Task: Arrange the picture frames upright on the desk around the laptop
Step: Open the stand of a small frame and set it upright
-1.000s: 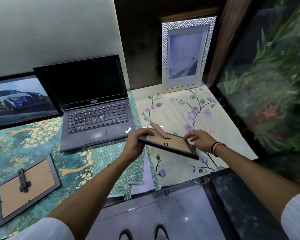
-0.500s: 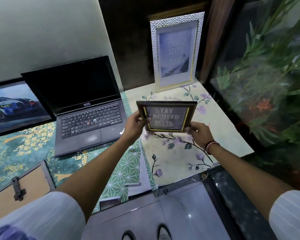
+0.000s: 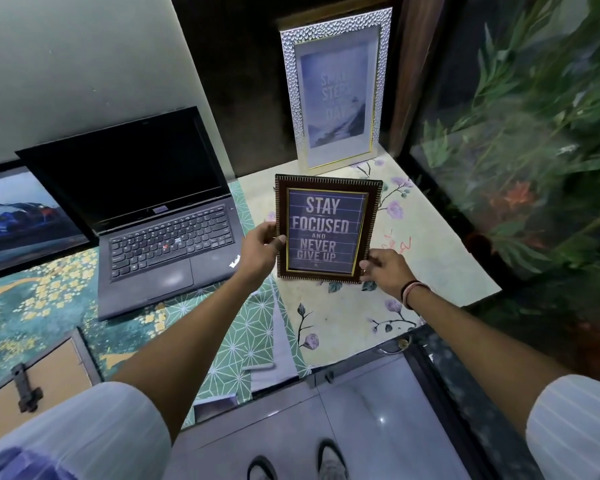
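Observation:
A small dark-brown frame (image 3: 327, 228) reading "Stay focused and never give up" is held upright, in portrait position, to the right of the open black laptop (image 3: 153, 216). My left hand (image 3: 260, 249) grips its left edge and my right hand (image 3: 387, 270) holds its lower right corner. A tall silver frame (image 3: 336, 88) stands upright against the back wall behind it. A wide car-picture frame (image 3: 18, 216) stands left of the laptop. Another frame (image 3: 32, 379) lies face down at the front left, its cardboard back and stand showing.
The desk (image 3: 440, 271) is covered with patterned sheets, floral on the right and teal with gold on the left. A glass panel with green plants (image 3: 534, 133) borders the right side. The desk's front edge and a tiled floor lie below my arms.
The small frame went from back-up and flat, to facing me in landscape, to upright portrait now. Both hands shifted along its edges as it turned.

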Available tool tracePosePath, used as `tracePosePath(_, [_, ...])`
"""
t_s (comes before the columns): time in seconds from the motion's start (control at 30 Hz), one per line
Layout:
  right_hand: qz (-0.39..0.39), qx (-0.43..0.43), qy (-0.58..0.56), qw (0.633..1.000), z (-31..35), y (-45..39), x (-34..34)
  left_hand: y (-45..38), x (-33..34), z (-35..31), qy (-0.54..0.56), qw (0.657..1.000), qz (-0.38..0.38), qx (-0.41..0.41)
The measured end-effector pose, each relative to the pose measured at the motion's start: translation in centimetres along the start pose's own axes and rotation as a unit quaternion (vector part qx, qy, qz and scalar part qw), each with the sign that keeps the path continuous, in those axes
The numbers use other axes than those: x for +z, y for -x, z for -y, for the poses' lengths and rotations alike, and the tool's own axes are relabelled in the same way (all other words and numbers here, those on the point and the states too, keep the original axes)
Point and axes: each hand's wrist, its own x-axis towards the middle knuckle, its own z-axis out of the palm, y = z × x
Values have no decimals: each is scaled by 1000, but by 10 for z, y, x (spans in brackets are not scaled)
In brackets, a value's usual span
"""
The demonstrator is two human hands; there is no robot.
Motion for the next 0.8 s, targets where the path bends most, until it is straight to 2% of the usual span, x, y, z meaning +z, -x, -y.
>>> tracePosePath(0.17, [14,4,4,1000,1,8,3,10,-3,22,-56,997,33,-51])
tracePosePath(0.37, [34,-5,43,998,2,11,3,20,-2,27,-54,996,43,-52])
tracePosePath(0.57, [-45,-50,59,996,14,10,3,13,-1,16,-52,999,13,3])
tracePosePath(0.67, [-84,-44,60,994,21,0,1,-5,4,8,-26,999,-9,20])
tracePosePath(0.8, [-68,-34,54,996,26,-2,3,-14,11,13,-8,1000,-14,-17])
